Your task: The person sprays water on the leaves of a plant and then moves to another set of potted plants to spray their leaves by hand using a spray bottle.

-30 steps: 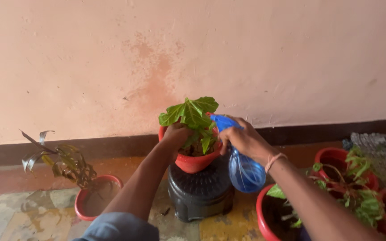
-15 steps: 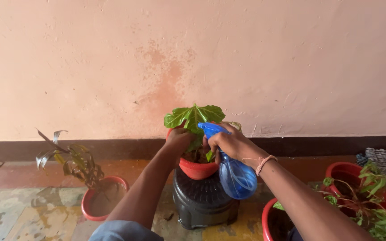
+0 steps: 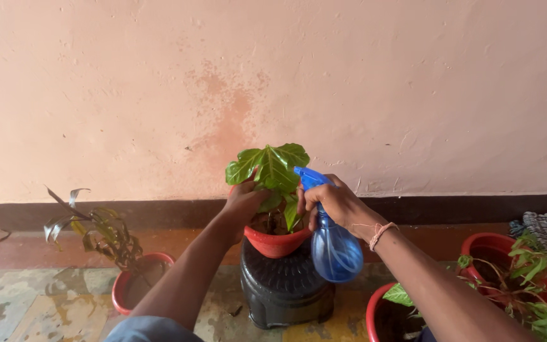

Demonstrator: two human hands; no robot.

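- The blue spray bottle [image 3: 335,244] now hangs more upright in the right hand [image 3: 333,201], nozzle nearer the green leaves [image 3: 271,166]
- The left hand [image 3: 243,202] has moved up from the red pot [image 3: 276,241] rim to touch the leaves

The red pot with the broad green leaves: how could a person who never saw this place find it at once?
Look at the foot of the pink wall, in the middle. A black stand is there, and the red pot sits on it. Only this pot is raised; the other red pots stand on the floor.

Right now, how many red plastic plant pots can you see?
4: one on the black stool, one left on the floor, one at bottom right, one far right. More may sit off-frame.
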